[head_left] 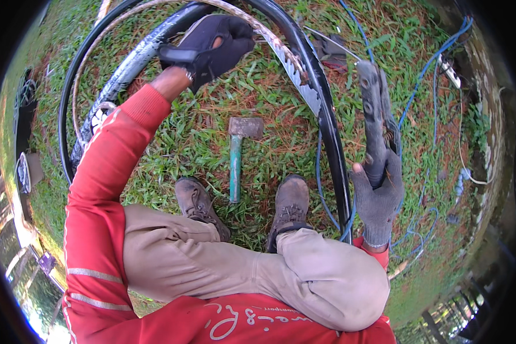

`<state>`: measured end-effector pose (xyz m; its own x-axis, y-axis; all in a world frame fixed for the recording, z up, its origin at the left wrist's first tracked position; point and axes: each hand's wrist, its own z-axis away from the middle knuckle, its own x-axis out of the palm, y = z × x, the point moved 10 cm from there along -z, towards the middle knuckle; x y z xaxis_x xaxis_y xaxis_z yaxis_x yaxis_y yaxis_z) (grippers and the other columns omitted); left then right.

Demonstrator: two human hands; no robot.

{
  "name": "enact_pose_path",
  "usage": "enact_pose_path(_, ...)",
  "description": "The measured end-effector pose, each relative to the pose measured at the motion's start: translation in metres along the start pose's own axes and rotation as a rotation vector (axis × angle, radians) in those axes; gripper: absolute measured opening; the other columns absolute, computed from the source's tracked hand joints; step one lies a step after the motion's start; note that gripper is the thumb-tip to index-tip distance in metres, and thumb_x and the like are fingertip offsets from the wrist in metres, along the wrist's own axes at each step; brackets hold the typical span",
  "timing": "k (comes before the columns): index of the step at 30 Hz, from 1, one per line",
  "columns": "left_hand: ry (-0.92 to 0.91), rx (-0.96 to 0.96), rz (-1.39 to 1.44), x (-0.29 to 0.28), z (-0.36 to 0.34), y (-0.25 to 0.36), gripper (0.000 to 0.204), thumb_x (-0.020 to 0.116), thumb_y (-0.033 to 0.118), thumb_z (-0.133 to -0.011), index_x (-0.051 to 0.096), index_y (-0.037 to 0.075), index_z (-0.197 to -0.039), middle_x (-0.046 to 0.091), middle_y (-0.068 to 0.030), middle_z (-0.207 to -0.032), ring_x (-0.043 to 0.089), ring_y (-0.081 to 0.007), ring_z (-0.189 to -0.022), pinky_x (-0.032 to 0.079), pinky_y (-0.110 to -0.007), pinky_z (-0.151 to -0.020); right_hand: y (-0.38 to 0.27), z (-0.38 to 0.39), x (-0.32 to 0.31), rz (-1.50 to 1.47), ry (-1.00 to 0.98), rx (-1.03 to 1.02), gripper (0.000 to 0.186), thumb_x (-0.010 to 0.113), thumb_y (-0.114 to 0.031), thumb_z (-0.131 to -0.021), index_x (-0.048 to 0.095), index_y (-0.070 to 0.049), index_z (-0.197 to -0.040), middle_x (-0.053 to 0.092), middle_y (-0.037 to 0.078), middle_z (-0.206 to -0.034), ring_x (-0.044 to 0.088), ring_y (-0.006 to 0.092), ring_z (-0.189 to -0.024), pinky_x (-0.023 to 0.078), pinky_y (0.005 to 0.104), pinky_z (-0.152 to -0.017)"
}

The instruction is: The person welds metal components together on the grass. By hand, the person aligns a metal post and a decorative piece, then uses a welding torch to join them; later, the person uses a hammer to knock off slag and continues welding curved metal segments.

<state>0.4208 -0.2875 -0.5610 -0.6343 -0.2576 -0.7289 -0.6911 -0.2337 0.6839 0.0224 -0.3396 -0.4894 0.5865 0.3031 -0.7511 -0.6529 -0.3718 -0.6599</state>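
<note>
My left hand (215,50), in a black glove, is closed in a fist by the top of a looped black cable (318,80). What is in its fingers, if anything, is hidden. A rough brown strand (269,38) curves just past this fist. Inside the loop, beside the strand, lies a silver strip with a jagged, toothed edge (294,73). My right hand (378,192), in a grey knit glove, is wrapped round the lower end of a dark two-part hand tool (372,109) with a coil spring in it. The tool points away from me, right of the cable.
A hammer (235,157) with a green handle lies on the grass between my brown boots (292,200). Thin blue rope (424,74) winds along the right side. A dark object (331,50) lies beyond the loop. A rough wall-like edge (490,126) borders the grass at far right.
</note>
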Motion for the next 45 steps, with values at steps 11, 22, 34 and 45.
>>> enact_pose_path(11, -0.174, 0.341, 0.105, 0.104, 0.059, 0.069, 0.018, 0.076, 0.020, -0.100, 0.076, 0.003, -0.103, 0.075, -0.0183, -0.090, 0.074, -0.0413, -0.084, 0.060, -0.047, -0.078, 0.026, 0.054, -0.082, 0.401, -0.219, -0.164, 0.049, 0.089, -0.007, -0.089, 0.072, -0.001, -0.134, 0.081, 0.019, -0.109, 0.082, 0.0304, -0.097, 0.063, 0.0404, -0.085)
enact_pose_path(22, -0.344, 0.327, -0.036, 0.133, 0.071, 0.042, 0.019, 0.074, 0.020, -0.097, 0.076, 0.004, -0.106, 0.075, -0.0205, -0.094, 0.073, -0.0438, -0.088, 0.059, -0.050, -0.078, -0.018, 0.022, -0.084, 0.727, -0.420, -0.425, 0.042, 0.084, -0.016, -0.094, 0.073, -0.007, -0.133, 0.080, 0.017, -0.105, 0.081, 0.0381, -0.092, 0.063, 0.0434, -0.077)
enact_pose_path(34, -0.122, 0.365, 0.095, 0.136, 0.058, 0.063, 0.018, 0.075, 0.016, -0.093, 0.079, 0.005, -0.107, 0.078, -0.0188, -0.098, 0.076, -0.0416, -0.092, 0.060, -0.049, -0.081, -0.042, -0.014, -0.089, 0.988, -0.516, -0.588, 0.038, 0.081, -0.016, -0.091, 0.071, -0.009, -0.127, 0.077, 0.016, -0.103, 0.077, 0.0393, -0.088, 0.060, 0.0469, -0.071)
enact_pose_path(45, -0.050, 0.443, 0.078, 0.134, 0.055, 0.079, 0.015, 0.074, 0.016, -0.094, 0.078, 0.006, -0.103, 0.077, -0.0188, -0.095, 0.074, -0.0427, -0.091, 0.058, -0.051, -0.080, -0.045, -0.016, -0.085, 0.971, -0.517, -0.609, 0.039, 0.081, -0.013, -0.089, 0.071, -0.007, -0.127, 0.077, 0.016, -0.102, 0.077, 0.0399, -0.087, 0.061, 0.0476, -0.071)
